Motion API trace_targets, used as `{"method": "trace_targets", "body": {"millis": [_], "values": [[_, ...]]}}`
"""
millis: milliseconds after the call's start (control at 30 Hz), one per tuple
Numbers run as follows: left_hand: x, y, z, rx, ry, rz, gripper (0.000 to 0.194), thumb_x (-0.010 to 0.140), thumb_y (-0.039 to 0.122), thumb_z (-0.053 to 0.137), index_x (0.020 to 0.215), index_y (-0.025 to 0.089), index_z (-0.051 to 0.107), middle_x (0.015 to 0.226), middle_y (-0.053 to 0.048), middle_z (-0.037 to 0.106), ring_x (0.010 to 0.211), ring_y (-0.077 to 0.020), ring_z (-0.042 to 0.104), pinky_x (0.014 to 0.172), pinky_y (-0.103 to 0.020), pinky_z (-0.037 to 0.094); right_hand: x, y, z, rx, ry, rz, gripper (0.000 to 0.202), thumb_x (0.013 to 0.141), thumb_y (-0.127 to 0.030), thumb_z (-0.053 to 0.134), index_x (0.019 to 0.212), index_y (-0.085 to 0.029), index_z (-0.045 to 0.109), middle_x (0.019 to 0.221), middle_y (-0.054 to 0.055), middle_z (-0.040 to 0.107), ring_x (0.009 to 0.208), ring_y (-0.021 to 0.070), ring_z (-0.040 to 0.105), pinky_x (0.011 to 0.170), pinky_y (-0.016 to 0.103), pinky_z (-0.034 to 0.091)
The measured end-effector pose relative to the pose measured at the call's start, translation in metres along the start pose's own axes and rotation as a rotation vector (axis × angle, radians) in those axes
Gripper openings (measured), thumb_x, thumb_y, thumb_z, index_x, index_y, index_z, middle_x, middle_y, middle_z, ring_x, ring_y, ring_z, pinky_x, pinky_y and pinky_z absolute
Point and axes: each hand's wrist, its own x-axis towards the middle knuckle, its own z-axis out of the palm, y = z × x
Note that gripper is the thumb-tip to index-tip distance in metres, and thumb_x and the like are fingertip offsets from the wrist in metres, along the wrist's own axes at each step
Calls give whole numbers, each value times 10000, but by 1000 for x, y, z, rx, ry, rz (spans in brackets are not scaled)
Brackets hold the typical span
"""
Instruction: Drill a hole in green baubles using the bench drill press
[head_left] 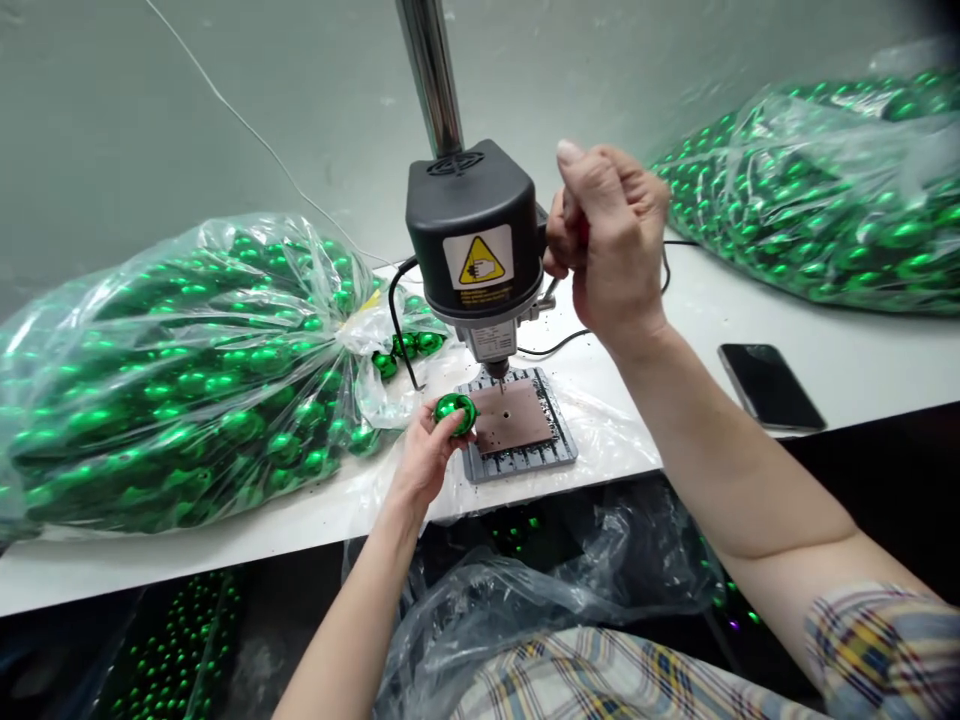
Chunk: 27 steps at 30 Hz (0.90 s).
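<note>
A shiny green bauble (452, 412) is pinched in my left hand (431, 440), just left of the drill bit, apart from it. My right hand (611, 225) is closed around the feed handle of a small black drill press (474, 230); a bit of red shows between the fingers, and the rest of the handle is hidden. Below the chuck (496, 369), a thin bit points down over a brown board (517, 425) with a dark hole in it. That board lies on the slotted grey base (559, 455), which is strewn with dark shavings.
Large clear bags of green baubles lie on the white table, one at left (172, 390) and one at right (817, 200). A few loose baubles (429, 343) rest by the left bag's mouth. A phone (771, 385) lies at right. Plastic film (510, 595) drapes below the table edge.
</note>
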Motion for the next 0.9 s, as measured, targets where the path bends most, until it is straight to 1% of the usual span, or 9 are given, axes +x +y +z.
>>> {"method": "trace_targets", "body": {"millis": [67,133,200,267,433,500,567,733,900], "values": [[5,-8,6,98,6,58,614,650,433,895,1125,179,600,940,-45,708,688,-138,645,599,-257,485,1,2,-1,8,-12,-12,599,822,-655,704,615,-243,321,463,-68,352,367,63,306,315,267,226],[12,-15,10,168,-4,115,654,645,411,905,1184,183,614,1024,-66,722,808,-164,676,684,-275,528,1,3,-1,15,-17,-28,590,819,-663,701,618,-244,337,464,-69,340,368,67,293,315,275,225],[19,-23,14,197,-20,149,681,630,392,913,1210,188,622,1099,-86,726,925,-197,695,791,-310,558,1,4,-2,17,-17,-39,583,824,-660,697,622,-245,341,467,-68,328,373,72,285,318,282,227],[26,-29,17,212,-37,160,687,613,376,919,1206,188,630,1123,-97,730,968,-218,701,847,-343,569,1,4,-1,3,-21,-33,583,833,-660,687,627,-244,335,474,-67,322,381,74,286,323,282,232],[34,-42,27,287,-38,196,652,620,326,901,1204,187,645,1010,-70,735,863,-205,690,751,-326,567,0,1,0,24,-9,-15,590,837,-630,709,619,-244,319,488,-62,315,391,77,286,324,278,226],[34,-45,31,356,-16,212,654,635,328,890,1226,186,647,919,-42,716,771,-186,657,685,-311,541,-1,-1,0,61,-6,-12,578,834,-583,739,609,-245,328,487,-59,320,388,79,287,320,279,219],[33,-48,35,455,-2,246,638,649,329,886,1229,193,658,878,-30,699,736,-182,629,676,-317,525,-2,-1,0,73,-2,-9,569,835,-554,750,605,-245,330,482,-58,328,385,80,294,315,280,218],[29,-51,40,651,60,415,542,684,287,879,1193,241,700,1018,-60,703,950,-248,631,848,-385,517,0,-1,0,-33,-10,-7,616,833,-676,683,631,-243,294,490,-55,357,391,78,317,320,278,247],[27,-49,40,736,94,412,567,661,274,905,1197,261,721,936,-58,681,1005,-289,591,878,-409,499,-6,-5,0,-80,-4,-2,658,810,-727,665,619,-236,270,464,-63,339,381,61,289,337,271,246]]}}
